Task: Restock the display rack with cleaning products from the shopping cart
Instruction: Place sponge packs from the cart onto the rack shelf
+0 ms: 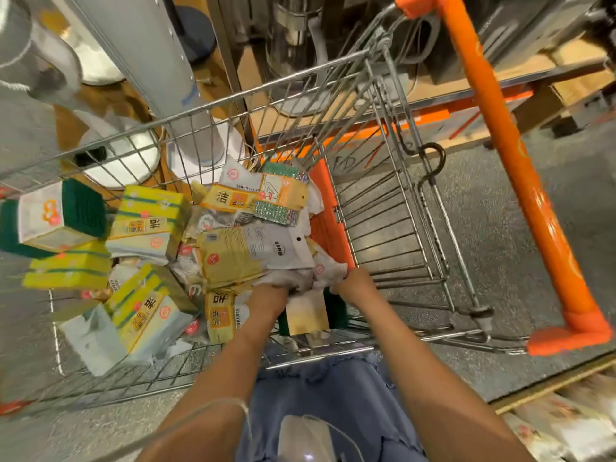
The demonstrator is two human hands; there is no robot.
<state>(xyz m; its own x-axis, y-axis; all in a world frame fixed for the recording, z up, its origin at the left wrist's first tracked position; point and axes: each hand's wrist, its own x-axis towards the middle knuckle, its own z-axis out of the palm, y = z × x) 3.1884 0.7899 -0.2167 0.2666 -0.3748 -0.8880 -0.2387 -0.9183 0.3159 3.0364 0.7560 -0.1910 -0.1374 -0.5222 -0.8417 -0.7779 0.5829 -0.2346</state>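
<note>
A wire shopping cart [376, 208] stands below me, filled with several yellow and white packs of sponges and scourers [146, 225]. Both my hands reach down into the cart's near right corner. My left hand [270, 295] grips a white flat pack [293, 278] at the edge of the pile. My right hand [353, 283] grips the same bunch of white packs from the right. A pale yellow card pack [306, 316] with a green sponge hangs just under my hands. The display rack is not in view.
The cart's orange handle bar [510, 155] runs along the right. The folding child seat frame [393, 228] is open beside my right hand. Beyond the cart stand a wooden shelf with metal pots [293, 45], a grey post [146, 48] and white round bases.
</note>
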